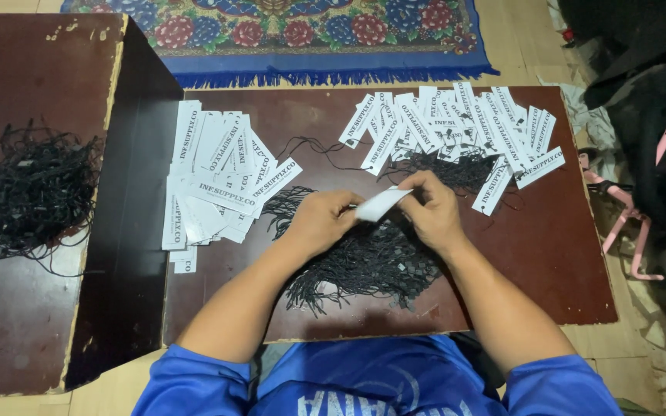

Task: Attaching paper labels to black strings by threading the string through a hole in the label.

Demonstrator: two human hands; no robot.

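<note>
A: Tag [380,204], white paper, one piece: pinched between left hand [319,222] and right hand [432,209] above the loose black strings [364,258] on the low table [556,254].

B: Step?

A: Stringing, I judge; next calls for finding the tag's hole.

B: Unclear items?

A: Hole and string end, hidden by fingers. Strung tags [456,127] beyond; plain tag stack [213,173] left.

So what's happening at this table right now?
A person in a blue shirt holds one white paper tag between the left hand and right hand, above a heap of black strings on a low brown table. One pile of white tags lies to the left, and another spread of tags at the far right. More black strings sit on a raised surface at the left.
</note>
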